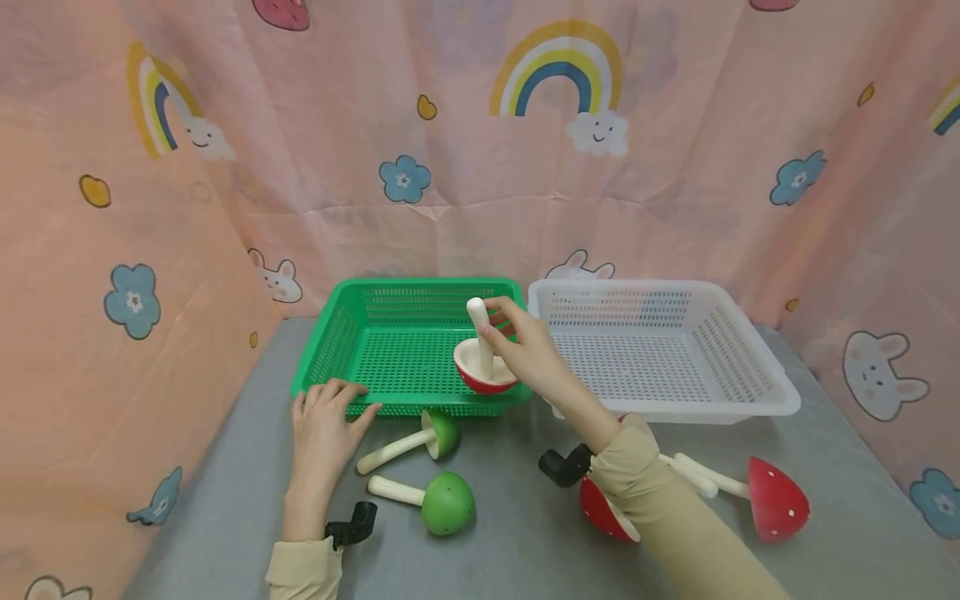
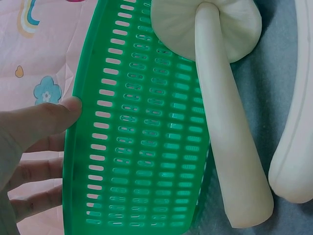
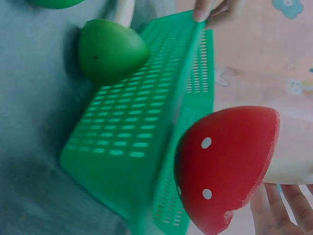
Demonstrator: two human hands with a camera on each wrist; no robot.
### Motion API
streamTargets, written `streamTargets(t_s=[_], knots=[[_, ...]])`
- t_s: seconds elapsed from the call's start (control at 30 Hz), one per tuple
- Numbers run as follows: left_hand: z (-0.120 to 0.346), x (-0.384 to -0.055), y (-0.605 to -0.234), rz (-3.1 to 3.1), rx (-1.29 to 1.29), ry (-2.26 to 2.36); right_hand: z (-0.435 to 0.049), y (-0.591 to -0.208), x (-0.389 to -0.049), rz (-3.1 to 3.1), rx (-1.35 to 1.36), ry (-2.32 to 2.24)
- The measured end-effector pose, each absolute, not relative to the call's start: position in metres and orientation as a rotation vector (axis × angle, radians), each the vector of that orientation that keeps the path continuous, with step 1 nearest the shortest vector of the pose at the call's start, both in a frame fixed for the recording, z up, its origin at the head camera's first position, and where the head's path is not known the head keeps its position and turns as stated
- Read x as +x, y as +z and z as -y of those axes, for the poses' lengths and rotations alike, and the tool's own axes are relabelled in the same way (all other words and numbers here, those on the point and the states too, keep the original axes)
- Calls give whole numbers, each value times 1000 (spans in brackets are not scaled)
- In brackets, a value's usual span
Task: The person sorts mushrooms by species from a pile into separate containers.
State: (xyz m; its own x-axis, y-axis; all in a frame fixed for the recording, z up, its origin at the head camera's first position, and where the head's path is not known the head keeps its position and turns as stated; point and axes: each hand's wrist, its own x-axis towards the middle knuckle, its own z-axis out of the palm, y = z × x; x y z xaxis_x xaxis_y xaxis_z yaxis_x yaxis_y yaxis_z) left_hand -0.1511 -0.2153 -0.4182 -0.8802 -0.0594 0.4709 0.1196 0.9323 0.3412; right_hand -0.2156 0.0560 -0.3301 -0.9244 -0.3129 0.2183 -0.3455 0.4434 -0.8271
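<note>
My right hand (image 1: pixel 528 343) pinches the white stem of a red toy mushroom (image 1: pixel 480 384), its cap hanging downward over the front right part of the green basket (image 1: pixel 427 283). In the right wrist view the red cap (image 3: pixel 227 164) has white dots and overlaps the basket rim. My left hand (image 1: pixel 324 429) grips the basket's front rim near the left corner, thumb on the near side and fingers over the inside. Just in front of the basket, close to the left hand, lie two green toy mushrooms, one (image 1: pixel 444 434) behind the other (image 1: pixel 447 504).
Right of the green basket stands a white basket (image 1: pixel 630 286). On the grey table (image 1: pixel 517 533), a red mushroom (image 1: pixel 778 500) lies at the right. Another red cap (image 1: pixel 602 510) is partly hidden by my right sleeve. A printed pink curtain (image 1: pixel 465 233) hangs behind.
</note>
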Motion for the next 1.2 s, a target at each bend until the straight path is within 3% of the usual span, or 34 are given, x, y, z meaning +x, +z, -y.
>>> streamTargets(t_s=[0.67, 1.2], knots=[[216, -151, -418, 2627, -31, -506, -38, -376, -260, 2848, 503, 1322], [216, -151, -419, 2629, -22, -515, -24, -384, -259, 3026, 562, 1049]])
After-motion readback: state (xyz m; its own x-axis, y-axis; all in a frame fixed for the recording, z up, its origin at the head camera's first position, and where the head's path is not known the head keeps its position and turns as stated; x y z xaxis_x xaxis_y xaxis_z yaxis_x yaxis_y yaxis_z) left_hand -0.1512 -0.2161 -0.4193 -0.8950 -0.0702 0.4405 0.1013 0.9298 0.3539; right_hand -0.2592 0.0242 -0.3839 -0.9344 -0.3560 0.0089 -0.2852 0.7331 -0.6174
